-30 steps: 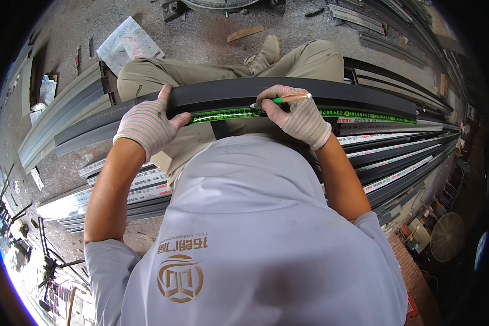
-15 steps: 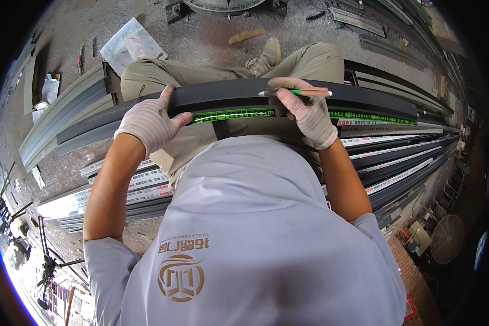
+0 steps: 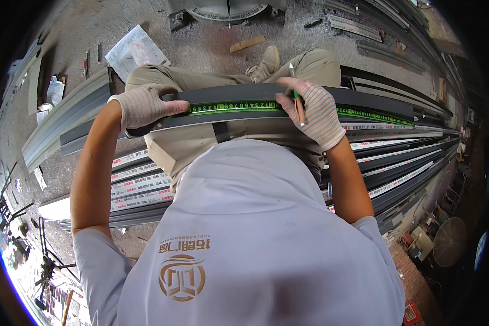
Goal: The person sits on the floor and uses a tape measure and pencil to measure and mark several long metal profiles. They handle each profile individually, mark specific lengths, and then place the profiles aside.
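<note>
A long dark metal profile lies across my thighs, with a green measuring tape stretched along its near edge. My left hand, in a striped knit glove, grips the profile and the tape's left end. My right hand, gloved the same way, rests on the profile and holds a green and orange pencil pointing away from me over the tape.
More dark profiles with white labelled strips lie stacked under my legs and run off to the right. A grey profile lies at left. A mitre saw base, a plastic bag and wood scraps sit on the concrete floor ahead.
My right hand has turned the pencil from lying along the profile to standing across it, tip over the tape. My left hand stays gripping the profile's left part.
</note>
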The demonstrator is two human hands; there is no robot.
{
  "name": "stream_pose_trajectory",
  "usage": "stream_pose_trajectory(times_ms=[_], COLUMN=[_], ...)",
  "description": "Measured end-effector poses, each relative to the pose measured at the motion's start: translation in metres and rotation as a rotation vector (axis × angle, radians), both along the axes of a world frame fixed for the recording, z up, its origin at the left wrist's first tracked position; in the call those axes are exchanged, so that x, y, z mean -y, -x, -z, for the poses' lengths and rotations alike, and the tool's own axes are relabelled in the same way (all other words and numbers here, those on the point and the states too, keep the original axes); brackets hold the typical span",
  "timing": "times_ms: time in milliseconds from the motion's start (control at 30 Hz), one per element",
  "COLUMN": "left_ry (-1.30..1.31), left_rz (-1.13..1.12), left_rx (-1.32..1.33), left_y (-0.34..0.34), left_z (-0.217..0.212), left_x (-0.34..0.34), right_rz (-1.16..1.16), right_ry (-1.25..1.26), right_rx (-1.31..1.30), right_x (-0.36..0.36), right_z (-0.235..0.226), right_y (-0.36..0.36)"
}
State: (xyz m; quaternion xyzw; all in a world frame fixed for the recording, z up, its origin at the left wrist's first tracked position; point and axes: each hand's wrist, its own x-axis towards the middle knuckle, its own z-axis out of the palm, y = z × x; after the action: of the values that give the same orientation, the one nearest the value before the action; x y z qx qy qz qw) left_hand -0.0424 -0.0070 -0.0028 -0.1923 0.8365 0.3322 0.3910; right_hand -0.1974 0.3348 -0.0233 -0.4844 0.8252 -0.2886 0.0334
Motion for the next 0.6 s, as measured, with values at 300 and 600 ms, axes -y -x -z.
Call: stream_pose_trajectory(times_ms=[300, 600], left_ry=[-0.067, -0.063], left_rz=[0.097, -0.063], left_rx=[-0.149, -0.047], left_y=[-0.001, 0.017], left_z=[0.020, 0.004], left_x=[0.015, -0.001], right_rz=[0.044, 0.080], right_ry=[0.014, -0.253], right_rx=[0.041, 0.298], right_x=[-0.010, -0.009], right_z=[0.009, 0.018], right_y=[0.025, 0.045])
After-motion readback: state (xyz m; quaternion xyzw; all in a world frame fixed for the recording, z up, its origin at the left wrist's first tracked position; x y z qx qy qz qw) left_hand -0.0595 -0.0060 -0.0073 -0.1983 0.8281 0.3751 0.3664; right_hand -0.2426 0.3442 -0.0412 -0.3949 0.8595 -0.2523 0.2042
